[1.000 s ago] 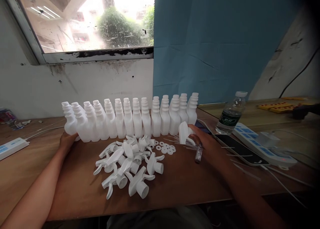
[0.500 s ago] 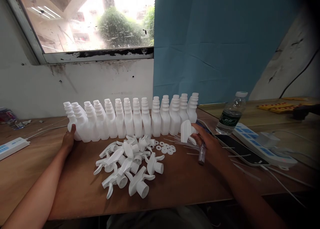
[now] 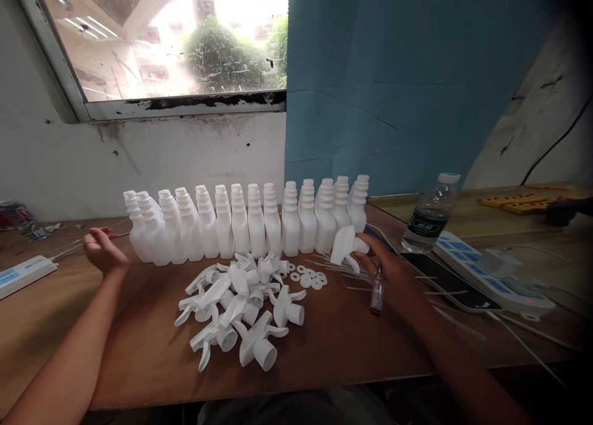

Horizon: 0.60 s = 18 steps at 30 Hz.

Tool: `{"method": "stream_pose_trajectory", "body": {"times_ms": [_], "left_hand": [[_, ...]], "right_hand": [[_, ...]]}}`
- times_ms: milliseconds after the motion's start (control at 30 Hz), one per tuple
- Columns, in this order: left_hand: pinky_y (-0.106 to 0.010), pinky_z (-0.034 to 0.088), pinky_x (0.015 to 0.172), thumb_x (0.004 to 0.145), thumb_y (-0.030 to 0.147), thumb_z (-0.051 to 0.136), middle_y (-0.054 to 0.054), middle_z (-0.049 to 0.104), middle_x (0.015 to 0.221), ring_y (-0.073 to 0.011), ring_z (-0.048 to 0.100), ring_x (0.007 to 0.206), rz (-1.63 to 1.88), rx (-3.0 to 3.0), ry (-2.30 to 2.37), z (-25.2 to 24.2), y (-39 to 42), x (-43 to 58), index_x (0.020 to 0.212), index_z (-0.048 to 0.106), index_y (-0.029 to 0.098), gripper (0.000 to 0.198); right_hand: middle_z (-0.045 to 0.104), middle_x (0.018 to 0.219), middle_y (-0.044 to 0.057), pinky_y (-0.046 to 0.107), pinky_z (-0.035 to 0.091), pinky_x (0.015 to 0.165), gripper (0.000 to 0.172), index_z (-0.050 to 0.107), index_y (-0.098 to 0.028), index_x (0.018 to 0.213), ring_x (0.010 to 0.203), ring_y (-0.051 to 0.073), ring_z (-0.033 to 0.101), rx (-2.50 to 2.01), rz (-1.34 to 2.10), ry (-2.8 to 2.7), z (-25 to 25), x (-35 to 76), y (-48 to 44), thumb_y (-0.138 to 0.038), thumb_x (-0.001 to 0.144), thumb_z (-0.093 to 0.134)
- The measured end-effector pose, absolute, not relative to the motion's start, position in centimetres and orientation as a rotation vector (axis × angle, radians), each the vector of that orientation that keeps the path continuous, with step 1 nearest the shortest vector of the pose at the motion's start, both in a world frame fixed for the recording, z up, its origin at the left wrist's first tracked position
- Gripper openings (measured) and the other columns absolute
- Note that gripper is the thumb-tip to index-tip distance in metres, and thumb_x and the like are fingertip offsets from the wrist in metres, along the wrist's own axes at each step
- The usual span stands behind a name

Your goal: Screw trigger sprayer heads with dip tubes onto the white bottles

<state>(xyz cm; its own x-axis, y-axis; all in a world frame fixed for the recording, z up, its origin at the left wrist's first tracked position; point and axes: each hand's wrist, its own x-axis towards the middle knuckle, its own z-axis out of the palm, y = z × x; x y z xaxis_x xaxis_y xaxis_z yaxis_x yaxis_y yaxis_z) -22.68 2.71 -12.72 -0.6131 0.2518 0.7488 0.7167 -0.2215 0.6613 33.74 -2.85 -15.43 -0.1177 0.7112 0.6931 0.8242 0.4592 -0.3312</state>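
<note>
bottles: white | spray heads: white | washers: white | tabletop: brown | hanging sheet: blue | strips: yellow, red-dotted

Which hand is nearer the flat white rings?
Right: the right hand, holding a spray head, is right of the rings; the left hand is farther off, left of them.

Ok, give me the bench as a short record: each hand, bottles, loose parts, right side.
Left hand: loosely open, nothing visible in it, apart from the bottles
Right hand: holds one white spray head and a clear cylindrical item
Bottles: white, uncapped, standing in a row
Spray head pile: before the row
Washers: right of the pile
Right side: water bottle, phone, power strip
</note>
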Motion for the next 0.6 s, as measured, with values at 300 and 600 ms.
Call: {"method": "stream_pose_trajectory", "body": {"times_ms": [300, 600], "left_hand": [[-0.036, 0.05, 0.087, 0.089, 0.035, 0.05, -0.004, 0.056, 0.084, -0.0201, 0.059, 0.089, -1.882, -1.892, -1.103, -9.9, -0.7, -8.5, 0.083, 0.052, 0.019, 0.017], [-0.05, 0.046, 0.099, 0.08, 0.041, 0.073, -0.013, 0.041, 0.143, -0.0347, 0.046, 0.129, -1.158, -2.928, -0.931, -12.8, -7.1, 1.8, 0.145, 0.023, 0.038, 0.082]], "right_hand": [[0.068, 0.086, 0.005, 0.027, 0.051, 0.067, 0.028, 0.059, -0.02, 0.118, 0.07, 0.017, 0.064, -1.05, -0.162, -1.89, -13.2, 29.6, -5.3, -0.033, 0.094, 0.055], [0.069, 0.105, 0.006, 0.034, 0.055, 0.077, 0.036, 0.055, -0.027, 0.125, 0.084, 0.02, 0.066, -0.781, 0.135, -2.082, -13.8, 25.0, -8.2, -0.027, 0.09, 0.062]]}}
